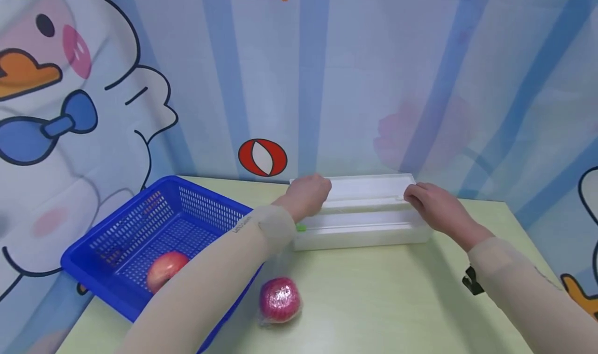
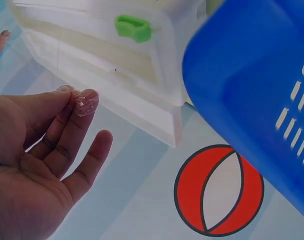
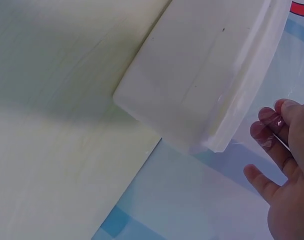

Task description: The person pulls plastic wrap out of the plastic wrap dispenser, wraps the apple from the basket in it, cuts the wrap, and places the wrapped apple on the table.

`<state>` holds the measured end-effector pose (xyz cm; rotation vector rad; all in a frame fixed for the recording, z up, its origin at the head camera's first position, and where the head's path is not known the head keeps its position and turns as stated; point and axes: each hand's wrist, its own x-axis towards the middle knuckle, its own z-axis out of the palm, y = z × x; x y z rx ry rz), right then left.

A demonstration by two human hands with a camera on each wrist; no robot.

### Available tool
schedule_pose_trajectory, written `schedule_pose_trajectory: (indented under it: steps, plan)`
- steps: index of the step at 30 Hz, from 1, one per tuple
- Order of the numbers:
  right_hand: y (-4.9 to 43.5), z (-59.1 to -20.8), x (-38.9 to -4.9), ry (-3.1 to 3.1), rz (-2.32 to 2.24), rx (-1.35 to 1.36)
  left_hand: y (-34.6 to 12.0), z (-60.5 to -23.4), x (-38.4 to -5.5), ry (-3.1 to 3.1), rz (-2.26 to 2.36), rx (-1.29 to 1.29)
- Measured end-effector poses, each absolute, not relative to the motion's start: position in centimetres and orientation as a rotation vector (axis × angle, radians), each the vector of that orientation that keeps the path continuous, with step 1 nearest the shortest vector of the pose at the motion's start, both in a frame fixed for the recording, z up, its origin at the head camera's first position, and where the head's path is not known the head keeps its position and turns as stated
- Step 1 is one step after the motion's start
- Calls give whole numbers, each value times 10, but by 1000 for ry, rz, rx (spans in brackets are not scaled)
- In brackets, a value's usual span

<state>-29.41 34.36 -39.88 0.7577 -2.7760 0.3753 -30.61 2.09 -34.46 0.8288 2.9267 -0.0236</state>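
Note:
Clear cling film (image 2: 85, 106) is pinched in my left hand (image 1: 306, 195), between thumb and fingers, at the left end of a white cling film dispenser (image 1: 359, 239). At the dispenser's right end, my right hand (image 1: 434, 208) pinches film too, and a thin clear sheet shows at its fingertips in the right wrist view. The dispenser's lid (image 1: 369, 185) stands raised at the back. A green slider (image 2: 133, 29) sits at its left end. How far the film spans between the hands is hard to see.
A blue perforated basket (image 1: 100, 293) stands at the left, partly behind my left arm, with a red apple (image 1: 165, 268) inside. A film-wrapped red round fruit (image 1: 280, 299) lies on the table (image 1: 374, 302) near the front. A printed cloth (image 1: 355, 84) hangs behind the table.

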Motion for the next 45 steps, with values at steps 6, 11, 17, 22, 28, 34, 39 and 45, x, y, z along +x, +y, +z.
schedule_pose_trajectory:
  steps: [6, 11, 17, 22, 28, 34, 39, 45]
  plan:
    - [344, -391, -294, -2774, 375, 761, 20, -336, -308, 2925, 27, 820]
    - [345, -384, -292, -2779, 363, 769, 18, -328, -309, 2912, 38, 804]
    - [346, -376, -291, -2779, 346, 771, 18, -318, -308, 2912, 58, 801]
    - [346, -367, -290, -2782, 329, 766, 16, -310, -307, 2920, 74, 818]
    - [348, -357, -291, -2735, 323, 808, 12, -301, -306, 2937, 77, 835]
    - [349, -348, -291, -2723, 308, 804, 10, -293, -302, 2952, 100, 846]
    - [349, -341, -291, -2719, 309, 804, 8, -288, -301, 2954, 143, 857]
    - [350, -335, -292, -2618, 294, 851, 4, -281, -301, 2976, 164, 893]
